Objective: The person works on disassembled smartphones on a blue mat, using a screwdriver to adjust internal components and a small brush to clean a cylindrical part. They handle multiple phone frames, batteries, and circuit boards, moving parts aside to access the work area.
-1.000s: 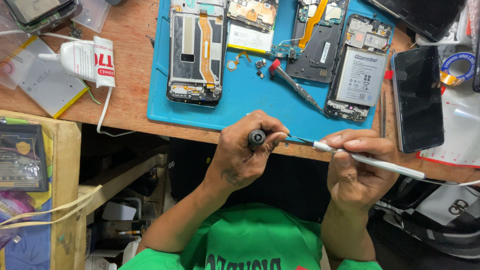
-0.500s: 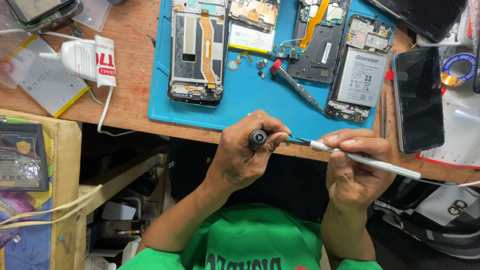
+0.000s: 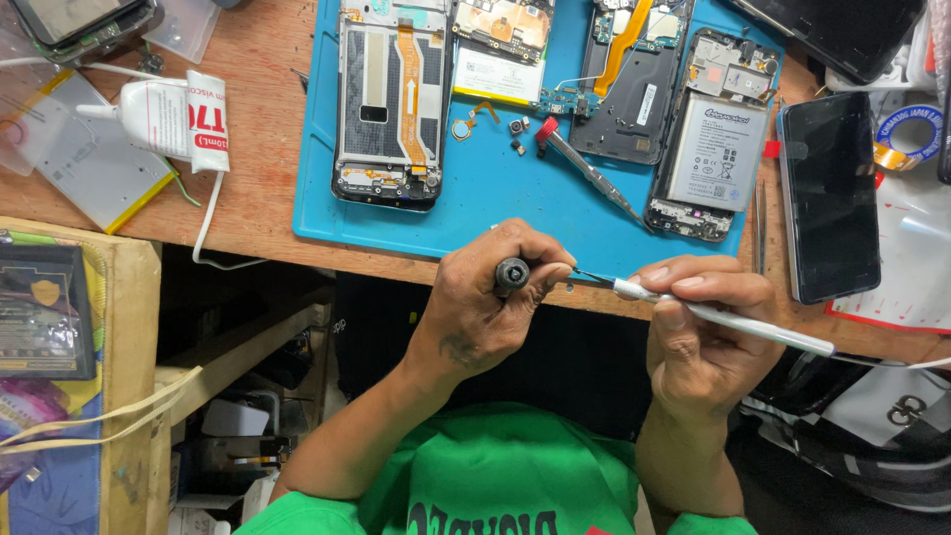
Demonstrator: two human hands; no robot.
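Head camera looks down at two hands held close together, just past the near edge of the wooden table [image 3: 267, 213]. The left hand [image 3: 490, 302] is curled tight around a small dark tool with a round black cap [image 3: 512, 272] that faces up. The right hand [image 3: 698, 327] pinches a long white pen-shaped tool [image 3: 733, 325] between thumb and fingers. This white tool lies almost flat, its long line running from the right side toward the left, a little uphill. Its thin dark tip [image 3: 591, 278] points at the left hand and just about meets the fingers there; what sits between them is too small to tell. The left hand is the one nearer the tip. Both hands hang in the air over the dark gap under the table, so there is free room below and toward the body. Just beyond them lies the blue mat [image 3: 495, 188] with opened phones [image 3: 388, 99] and a red-handled screwdriver [image 3: 584, 166]
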